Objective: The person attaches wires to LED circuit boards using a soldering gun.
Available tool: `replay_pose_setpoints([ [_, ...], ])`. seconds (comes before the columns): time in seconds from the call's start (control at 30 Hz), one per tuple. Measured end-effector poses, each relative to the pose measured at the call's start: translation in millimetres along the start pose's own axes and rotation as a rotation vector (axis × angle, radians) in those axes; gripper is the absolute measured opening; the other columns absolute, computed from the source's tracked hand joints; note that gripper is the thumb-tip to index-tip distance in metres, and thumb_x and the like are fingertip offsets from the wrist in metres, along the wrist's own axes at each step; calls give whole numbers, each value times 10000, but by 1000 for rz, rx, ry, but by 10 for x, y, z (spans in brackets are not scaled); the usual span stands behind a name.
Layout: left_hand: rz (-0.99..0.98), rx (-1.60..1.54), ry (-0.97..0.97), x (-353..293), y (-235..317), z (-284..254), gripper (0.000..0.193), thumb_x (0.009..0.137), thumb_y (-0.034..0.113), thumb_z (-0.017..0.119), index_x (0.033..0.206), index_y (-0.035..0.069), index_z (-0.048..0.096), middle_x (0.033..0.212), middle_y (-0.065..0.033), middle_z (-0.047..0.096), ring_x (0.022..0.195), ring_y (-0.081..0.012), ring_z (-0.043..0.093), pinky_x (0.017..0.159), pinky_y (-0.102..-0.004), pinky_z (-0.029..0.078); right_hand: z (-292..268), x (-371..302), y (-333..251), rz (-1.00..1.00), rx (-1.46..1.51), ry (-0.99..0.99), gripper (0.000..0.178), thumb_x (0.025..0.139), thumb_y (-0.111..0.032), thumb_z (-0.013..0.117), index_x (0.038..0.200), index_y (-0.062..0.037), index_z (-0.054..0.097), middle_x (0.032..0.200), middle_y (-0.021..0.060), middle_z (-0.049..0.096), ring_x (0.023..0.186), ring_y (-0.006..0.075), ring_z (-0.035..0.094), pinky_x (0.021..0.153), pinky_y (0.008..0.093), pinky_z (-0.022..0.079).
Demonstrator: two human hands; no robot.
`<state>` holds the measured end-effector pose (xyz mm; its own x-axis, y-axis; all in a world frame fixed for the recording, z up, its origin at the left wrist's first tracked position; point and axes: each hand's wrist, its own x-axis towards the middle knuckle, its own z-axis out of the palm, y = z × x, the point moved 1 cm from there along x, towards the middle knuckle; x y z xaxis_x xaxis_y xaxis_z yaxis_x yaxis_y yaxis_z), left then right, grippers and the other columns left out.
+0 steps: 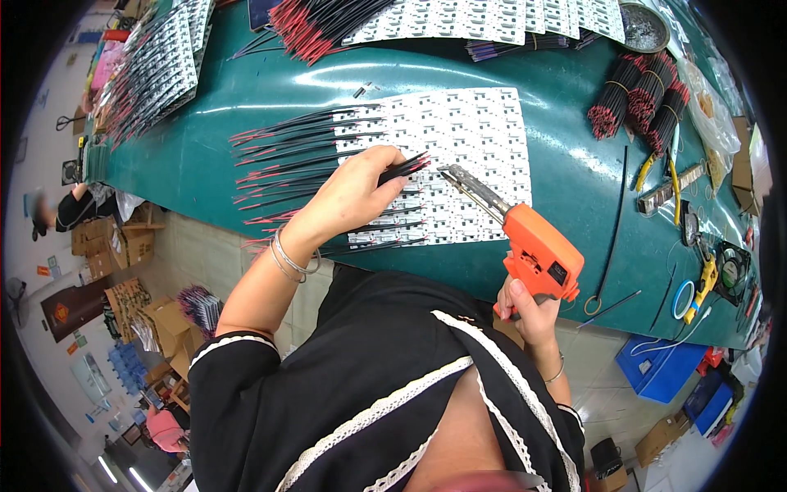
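Observation:
A white circuit board panel [484,115] with rows of small dark parts lies flat on the green table in front of me. Black wires [287,125] with red ends stick out past its left edge in rows. Over the panel, my left hand [357,189] is closed around a small bunch of black wires [402,170], their red tips pointing right. My right hand [525,310] grips the handle of an orange soldering gun [543,246]. The gun's metal tip is above the panel, a little right of the held wire tips; whether it touches the board I cannot tell.
Wired panels [164,66] are stacked at far left; loose wires [320,25] and more panels [443,20] lie at the back. Tied wire bundles [615,94], a round tin [643,29], pliers [674,189] and a yellow-handled tool [703,283] sit on the right. A person [74,209] is far left.

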<state>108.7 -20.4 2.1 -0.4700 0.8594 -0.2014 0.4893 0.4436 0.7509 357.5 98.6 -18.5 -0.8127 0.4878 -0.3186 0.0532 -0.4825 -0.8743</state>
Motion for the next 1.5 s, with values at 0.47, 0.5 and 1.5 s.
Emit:
replay_pose_setpoints([
  [0.47, -123, 127, 53, 56, -16, -39, 222, 724, 150, 636, 718, -46, 532, 592, -148, 514, 498, -190, 452, 516, -318, 379, 47, 52, 20, 43, -139, -52, 320, 831, -140, 526, 1055, 72, 443, 562, 38, 463, 421, 99, 441, 406, 227, 382],
  [0.5, -111, 128, 49, 53, 5, -43, 216, 730, 149, 629, 730, -46, 538, 591, -156, 510, 495, -206, 451, 514, -321, 378, 50, 54, 18, 38, -146, -50, 313, 831, -140, 528, 1052, 66, 446, 567, 39, 469, 424, 96, 443, 407, 226, 383],
  [1.5, -78, 267, 22, 103, -2, 14, 201, 739, 174, 597, 734, -25, 566, 584, -193, 517, 534, -335, 503, 517, -367, 397, 43, 59, 20, 84, -136, -30, 263, 832, -109, 513, 1025, 56, 444, 540, 44, 467, 414, 107, 442, 412, 236, 386],
])
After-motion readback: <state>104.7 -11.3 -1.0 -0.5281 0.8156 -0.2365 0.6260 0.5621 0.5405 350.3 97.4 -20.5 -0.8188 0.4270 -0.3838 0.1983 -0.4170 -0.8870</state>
